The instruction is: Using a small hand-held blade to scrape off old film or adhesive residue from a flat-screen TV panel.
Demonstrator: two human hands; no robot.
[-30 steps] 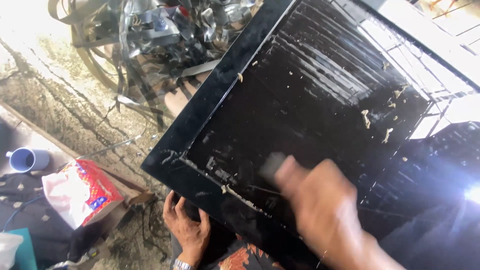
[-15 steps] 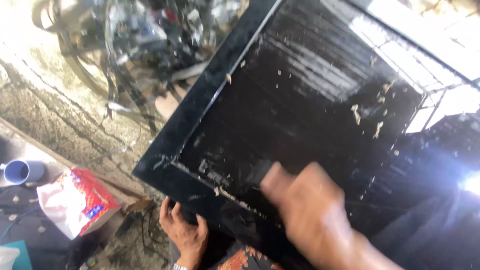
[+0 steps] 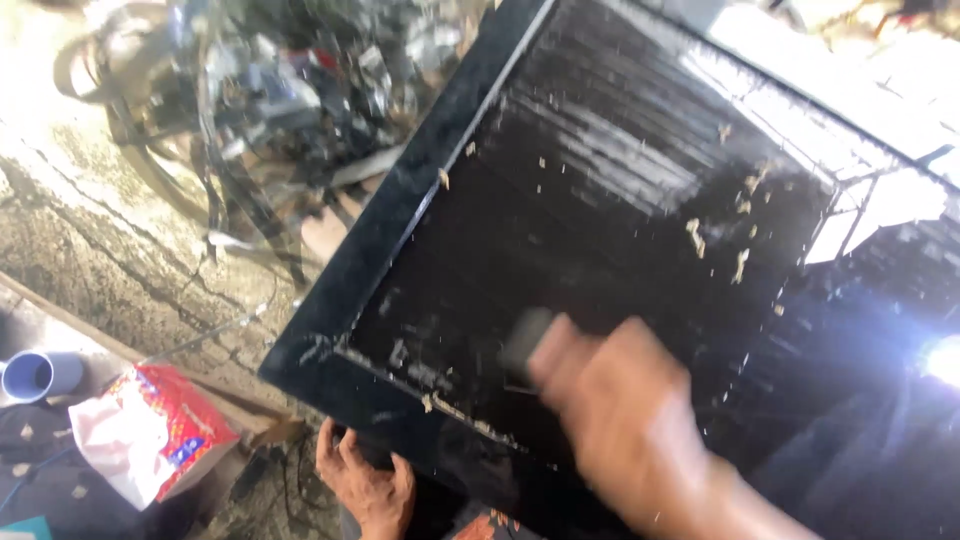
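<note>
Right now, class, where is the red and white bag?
In the head view, the red and white bag lies at lower left on the ground, right of the blue cup and left of the left hand under the black panel's corner.

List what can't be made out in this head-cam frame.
- Right hand: motion-blurred; fingers and grip unreadable.
- Dark tool at its fingertips: smeared, kind unclear.
- Left hand: its fingers go under the black panel's bottom edge; wrist cut by the frame bottom.
- Panel's right part: washed out by glare.
- Metal clutter top left: too blurred to tell the parts.
- Blue cup: cut by the left edge.
</note>
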